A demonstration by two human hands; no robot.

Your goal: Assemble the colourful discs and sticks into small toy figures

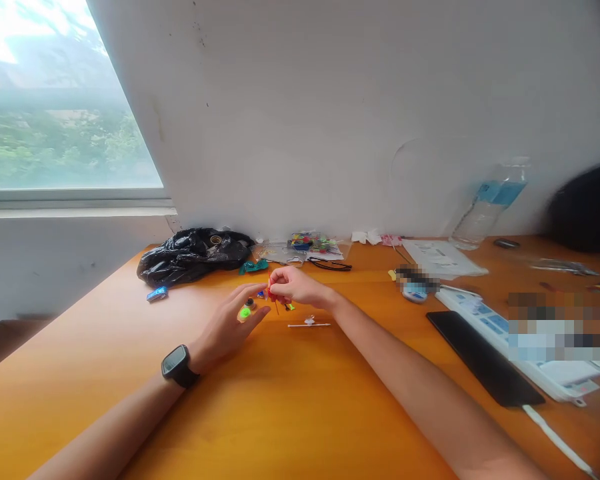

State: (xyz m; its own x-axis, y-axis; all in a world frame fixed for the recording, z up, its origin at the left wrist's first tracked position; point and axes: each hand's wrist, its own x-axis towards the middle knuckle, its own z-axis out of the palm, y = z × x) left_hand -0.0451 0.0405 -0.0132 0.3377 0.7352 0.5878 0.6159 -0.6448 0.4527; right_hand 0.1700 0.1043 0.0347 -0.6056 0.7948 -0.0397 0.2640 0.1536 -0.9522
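Brt window [65, 127] L, tbl [115, 333] glare, R edge blurry

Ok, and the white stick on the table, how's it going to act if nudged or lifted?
Probably stiff: the white stick lies straight, with no visible sag. Likely light, being so thin. A nudge may swing or roll it, though the small white piece at its middle could hinder rolling; can't tell whether they're joined.

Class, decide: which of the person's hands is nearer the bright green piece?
Left. The left hand is beside the bright green piece; the right hand is farther, to its right.
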